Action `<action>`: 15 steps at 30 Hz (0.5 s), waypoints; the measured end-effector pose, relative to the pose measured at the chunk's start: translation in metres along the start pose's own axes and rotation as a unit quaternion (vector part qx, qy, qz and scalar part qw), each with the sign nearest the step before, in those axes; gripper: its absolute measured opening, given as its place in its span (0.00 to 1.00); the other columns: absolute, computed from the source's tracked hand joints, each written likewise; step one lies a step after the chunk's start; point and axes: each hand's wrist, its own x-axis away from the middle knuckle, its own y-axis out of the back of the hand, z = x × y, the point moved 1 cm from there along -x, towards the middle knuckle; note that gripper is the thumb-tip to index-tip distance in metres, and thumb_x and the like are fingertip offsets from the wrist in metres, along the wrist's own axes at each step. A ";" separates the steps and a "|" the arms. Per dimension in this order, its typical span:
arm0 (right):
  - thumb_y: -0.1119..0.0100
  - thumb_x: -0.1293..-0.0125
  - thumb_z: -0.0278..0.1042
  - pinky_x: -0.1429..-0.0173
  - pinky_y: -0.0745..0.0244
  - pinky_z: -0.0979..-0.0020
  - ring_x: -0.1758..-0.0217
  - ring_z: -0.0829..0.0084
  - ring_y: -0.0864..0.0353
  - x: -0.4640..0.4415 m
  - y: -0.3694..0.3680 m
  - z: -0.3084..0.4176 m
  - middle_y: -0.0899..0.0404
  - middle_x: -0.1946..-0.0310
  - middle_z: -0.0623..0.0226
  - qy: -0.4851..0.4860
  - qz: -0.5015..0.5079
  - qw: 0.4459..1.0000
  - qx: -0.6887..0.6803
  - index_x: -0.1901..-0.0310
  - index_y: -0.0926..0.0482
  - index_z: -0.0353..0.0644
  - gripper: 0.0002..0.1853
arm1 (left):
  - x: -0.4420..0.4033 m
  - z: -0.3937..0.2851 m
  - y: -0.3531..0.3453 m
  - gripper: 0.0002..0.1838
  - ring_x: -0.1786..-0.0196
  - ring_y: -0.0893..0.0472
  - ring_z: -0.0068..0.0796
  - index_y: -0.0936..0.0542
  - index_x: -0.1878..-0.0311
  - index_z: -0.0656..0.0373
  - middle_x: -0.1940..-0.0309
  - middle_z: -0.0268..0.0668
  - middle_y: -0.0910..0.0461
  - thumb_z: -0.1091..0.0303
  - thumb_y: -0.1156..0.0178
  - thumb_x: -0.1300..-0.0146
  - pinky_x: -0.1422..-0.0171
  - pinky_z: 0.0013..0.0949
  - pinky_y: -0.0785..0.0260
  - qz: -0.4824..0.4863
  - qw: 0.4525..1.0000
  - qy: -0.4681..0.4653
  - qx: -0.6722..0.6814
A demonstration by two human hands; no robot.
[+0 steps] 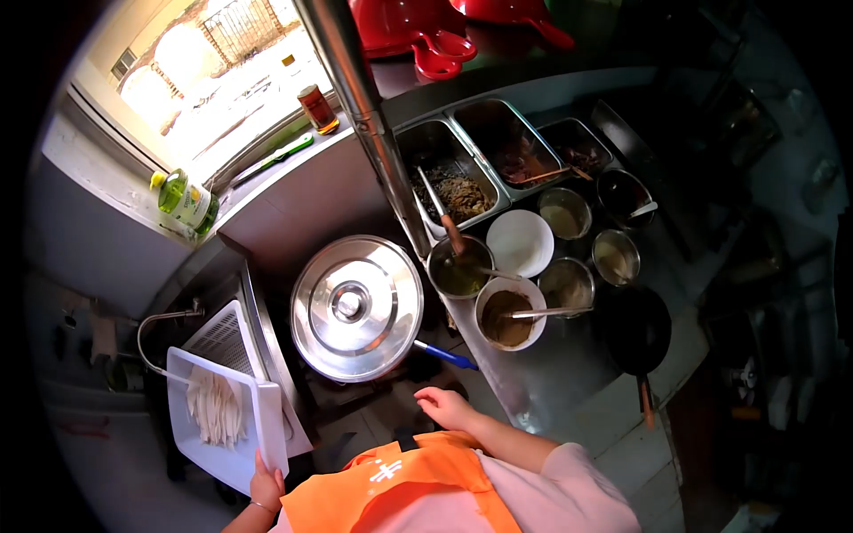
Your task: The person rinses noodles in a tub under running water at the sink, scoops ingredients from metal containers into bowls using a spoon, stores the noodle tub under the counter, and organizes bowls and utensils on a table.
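My left hand point(266, 486) grips the near rim of a white plastic basin point(271, 426), which is tilted by the sink. A bundle of pale, flat strips point(216, 407), perhaps noodles, lies inside. My right hand point(447, 408) hangs in front of my orange apron point(391, 489), fingers loosely bent and slightly apart, with nothing visible in it. Just beyond it is a blue handle point(447, 355) that sticks out beside a large lidded steel pot point(357, 308). A white perforated basket point(227, 342) sits behind the basin.
Steel trays point(449, 173) of food line the back counter. Bowls, including a white bowl of brown paste point(509, 320), stand at the right near a black pan point(633, 329). A faucet point(169, 315) arches over the sink. On the windowsill stand a green bottle point(188, 202) and a jar point(317, 108).
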 end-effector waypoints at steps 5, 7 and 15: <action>0.45 0.37 0.32 0.60 0.24 0.71 0.65 0.68 0.17 -0.021 0.042 0.032 0.18 0.65 0.61 0.118 -0.052 0.992 -0.014 0.55 0.22 0.42 0.10 | -0.003 -0.003 -0.008 0.39 0.68 0.24 0.63 0.56 0.31 0.58 0.67 0.58 0.23 0.69 0.47 0.41 0.63 0.55 0.33 0.006 0.999 0.028 -0.017; 0.46 0.38 0.27 0.62 0.24 0.74 0.67 0.71 0.18 -0.030 0.069 0.062 0.19 0.68 0.61 0.140 -0.084 0.985 -0.055 0.56 0.23 0.41 0.09 | -0.004 -0.001 -0.006 0.38 0.68 0.24 0.63 0.55 0.32 0.58 0.66 0.58 0.23 0.70 0.47 0.42 0.63 0.55 0.33 0.012 0.999 0.037 -0.019; 0.42 0.44 0.26 0.67 0.26 0.67 0.71 0.64 0.22 -0.081 0.162 0.157 0.24 0.66 0.64 0.252 -0.244 0.920 0.176 0.60 0.24 0.43 0.09 | -0.005 0.002 -0.014 0.36 0.67 0.24 0.63 0.52 0.33 0.56 0.66 0.58 0.23 0.72 0.47 0.42 0.62 0.55 0.33 -0.029 0.999 0.020 -0.017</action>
